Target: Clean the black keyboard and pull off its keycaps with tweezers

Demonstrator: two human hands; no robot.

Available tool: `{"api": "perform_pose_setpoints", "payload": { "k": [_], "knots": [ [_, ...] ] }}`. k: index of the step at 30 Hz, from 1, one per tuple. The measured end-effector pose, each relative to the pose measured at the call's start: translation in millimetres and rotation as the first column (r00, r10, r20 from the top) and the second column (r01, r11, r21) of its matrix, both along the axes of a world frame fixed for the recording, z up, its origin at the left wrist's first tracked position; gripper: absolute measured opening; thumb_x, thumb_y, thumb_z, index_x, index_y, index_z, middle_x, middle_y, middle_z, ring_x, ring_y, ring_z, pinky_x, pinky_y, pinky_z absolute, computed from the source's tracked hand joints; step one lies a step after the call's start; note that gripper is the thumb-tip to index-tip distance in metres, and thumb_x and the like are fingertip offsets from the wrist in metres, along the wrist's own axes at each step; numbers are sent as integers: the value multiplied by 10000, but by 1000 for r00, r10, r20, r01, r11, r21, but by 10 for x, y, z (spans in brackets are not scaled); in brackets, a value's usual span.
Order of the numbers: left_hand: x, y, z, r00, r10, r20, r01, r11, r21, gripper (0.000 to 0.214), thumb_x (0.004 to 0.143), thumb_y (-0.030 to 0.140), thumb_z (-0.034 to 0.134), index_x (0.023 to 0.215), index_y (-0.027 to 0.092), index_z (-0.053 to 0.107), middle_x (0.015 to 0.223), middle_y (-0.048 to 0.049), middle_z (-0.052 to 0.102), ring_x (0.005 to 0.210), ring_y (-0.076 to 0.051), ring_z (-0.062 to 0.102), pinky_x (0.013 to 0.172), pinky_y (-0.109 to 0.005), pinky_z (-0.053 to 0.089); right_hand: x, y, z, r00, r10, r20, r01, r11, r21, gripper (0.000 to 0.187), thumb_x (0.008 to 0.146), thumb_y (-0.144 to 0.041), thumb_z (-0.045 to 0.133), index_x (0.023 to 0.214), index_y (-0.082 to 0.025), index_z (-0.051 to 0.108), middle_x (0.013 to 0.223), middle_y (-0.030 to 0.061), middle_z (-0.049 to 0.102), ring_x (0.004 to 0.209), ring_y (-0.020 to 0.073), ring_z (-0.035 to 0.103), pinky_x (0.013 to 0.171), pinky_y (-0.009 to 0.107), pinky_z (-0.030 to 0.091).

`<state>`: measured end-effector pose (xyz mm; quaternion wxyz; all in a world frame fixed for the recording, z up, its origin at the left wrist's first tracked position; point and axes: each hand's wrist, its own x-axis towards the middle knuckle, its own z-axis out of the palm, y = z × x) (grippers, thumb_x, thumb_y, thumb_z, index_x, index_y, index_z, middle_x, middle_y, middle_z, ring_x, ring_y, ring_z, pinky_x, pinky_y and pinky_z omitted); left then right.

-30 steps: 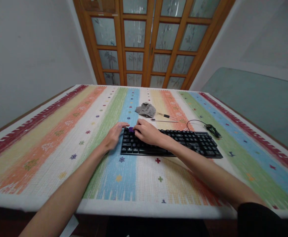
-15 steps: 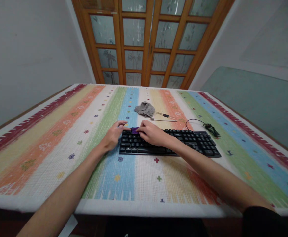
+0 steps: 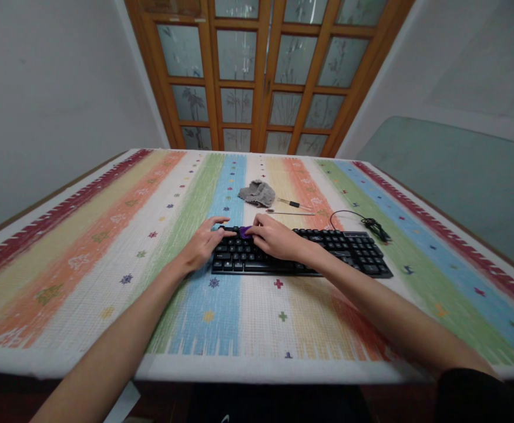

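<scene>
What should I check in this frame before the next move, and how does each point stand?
1. Keyboard resting on the striped tablecloth: ok.
2. Purple piece held in the right hand's fingers: ok.
3. Left hand at the keyboard's left end: ok.
4. Left hand's contact with the purple piece: cannot tell.
5. Bundled cable apart from both hands: ok.
6. Gray cloth lying beyond the keyboard, out of both hands: ok.

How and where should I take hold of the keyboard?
Probably grip the keyboard at its two short ends, left hand from the left, right hand from the right: it lies long, flat and crosswise in this view, so end grips should balance it. Keep clear of the coiled cable by its back right corner.
</scene>
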<state>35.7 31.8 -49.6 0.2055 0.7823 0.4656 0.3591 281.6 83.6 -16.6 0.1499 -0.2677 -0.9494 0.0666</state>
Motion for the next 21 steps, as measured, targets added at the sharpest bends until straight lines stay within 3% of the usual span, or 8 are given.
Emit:
{"api": "perform_pose_setpoints", "payload": {
  "k": [6, 10, 16, 21],
  "knots": [
    [1, 16, -42, 999, 10, 37, -10, 1000, 2, 625, 1014, 586, 270, 1100, 251, 790, 1415, -92, 585, 1313, -328, 511, 1198, -557, 309, 50, -11, 64, 1000, -2, 7, 2, 1000, -9, 258, 959, -151, 465, 1005, -112, 716, 1001, 114, 553, 905, 217, 514, 864, 357, 440],
    [3, 22, -69, 998, 13, 59, -13, 1000, 7, 590, 1017, 577, 284, 1116, 268, 776, 1406, -89, 594, 1318, -322, 508, 1198, -549, 317, 96, 60, 124, 997, -45, -60, 46, 999, 11, 296, 958, -137, 451, 1074, -119, 723, 1001, 110, 557, 937, 227, 521, 883, 367, 438],
    [9, 12, -35, 1000, 7, 20, -7, 1000, 16, 579, 1023, 536, 271, 1097, 252, 770, 1401, -102, 597, 1299, -327, 527, 1186, -565, 323, 194, 29, 46, 998, 9, 56, -7, 1000, -24, 277, 950, -136, 478, 1056, -105, 731, 1002, 119, 555, 918, 224, 532, 872, 361, 447],
    [12, 4, -18, 1000, 7, 15, -7, 1000, 5, 593, 1025, 539, 265, 1110, 246, 773, 1405, -112, 589, 1303, -328, 523, 1182, -559, 326, 238, 57, 124, 999, 19, 45, -18, 1000, -18, 262, 963, -155, 472, 1003, -117, 728, 995, 110, 555, 915, 218, 532, 873, 353, 443]
  ]
}}
